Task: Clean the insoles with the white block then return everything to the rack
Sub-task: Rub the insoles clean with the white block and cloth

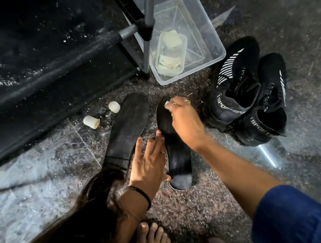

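Mid-clean. Right hand (183,123) pinches block (167,103), rubbing insole (175,147) toe. Left hand (150,160) flat, fingers straight, pinning its edge. Second insole (128,124) just left. Shoes (245,92), insoles not yet racked.

Right hand (183,119) pinches the white block (167,103) on an insole (175,151); left hand (150,160) steadies it.

A speckled stone floor (293,18), grey and dusty, fills the scene, strewn with pale crumbs and fibres. Thin joint lines cross it at the left. Light is dim, with one bright glare streak (266,153) at the right.
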The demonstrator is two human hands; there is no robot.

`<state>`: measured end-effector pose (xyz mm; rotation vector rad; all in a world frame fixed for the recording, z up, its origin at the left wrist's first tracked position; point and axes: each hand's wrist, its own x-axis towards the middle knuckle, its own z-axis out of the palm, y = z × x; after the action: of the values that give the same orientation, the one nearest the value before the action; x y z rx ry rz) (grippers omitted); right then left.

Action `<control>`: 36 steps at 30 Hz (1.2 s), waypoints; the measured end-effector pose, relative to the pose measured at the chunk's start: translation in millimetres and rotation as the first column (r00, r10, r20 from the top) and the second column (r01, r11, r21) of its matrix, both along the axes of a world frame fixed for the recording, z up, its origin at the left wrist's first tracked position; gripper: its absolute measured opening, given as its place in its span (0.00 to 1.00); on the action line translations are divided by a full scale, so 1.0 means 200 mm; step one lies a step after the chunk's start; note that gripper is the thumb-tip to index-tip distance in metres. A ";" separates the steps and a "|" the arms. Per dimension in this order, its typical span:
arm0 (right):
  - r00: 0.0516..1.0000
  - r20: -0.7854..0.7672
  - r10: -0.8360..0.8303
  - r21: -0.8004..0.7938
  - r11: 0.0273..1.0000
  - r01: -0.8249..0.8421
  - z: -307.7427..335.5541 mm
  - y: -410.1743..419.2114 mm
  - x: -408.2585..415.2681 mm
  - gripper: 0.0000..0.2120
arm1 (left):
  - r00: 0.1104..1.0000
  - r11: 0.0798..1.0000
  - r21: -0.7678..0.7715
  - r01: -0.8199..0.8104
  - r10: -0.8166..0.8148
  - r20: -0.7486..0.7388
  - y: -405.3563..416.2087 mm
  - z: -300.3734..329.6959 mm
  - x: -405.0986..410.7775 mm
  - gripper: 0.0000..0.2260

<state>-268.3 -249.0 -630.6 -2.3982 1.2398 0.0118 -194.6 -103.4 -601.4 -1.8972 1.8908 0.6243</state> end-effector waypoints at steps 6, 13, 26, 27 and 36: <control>0.977 0.044 0.208 0.078 0.974 -0.211 0.04 0.09 -0.08 0.15 | 0.999 0.999 0.012 -0.032 0.033 -0.012 0.00 0.00 0.00 0.46; 0.999 0.021 -0.032 0.012 0.999 0.032 -0.01 0.06 -0.08 0.20 | 1.000 1.000 0.011 -0.015 0.014 0.014 0.01 -0.02 0.00 0.47; 0.998 -0.012 -0.065 -0.012 0.998 0.065 -0.02 0.09 -0.14 0.17 | 1.000 1.000 0.003 -0.009 0.009 0.021 0.00 -0.01 0.00 0.46; 0.995 -0.011 -0.103 -0.019 0.995 0.103 -0.02 0.11 -0.15 0.16 | 1.000 1.000 0.006 -0.003 0.003 0.027 0.00 -0.01 0.00 0.46; 0.990 -0.049 -0.132 0.052 0.990 0.135 -0.01 0.23 -0.24 0.15 | 1.000 0.999 0.026 -0.026 0.026 0.013 0.00 -0.02 -0.01 0.47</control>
<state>-317.1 -203.9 -633.2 -2.2750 1.4002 0.0595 -196.7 -103.7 -605.2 -1.9076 1.8436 0.6409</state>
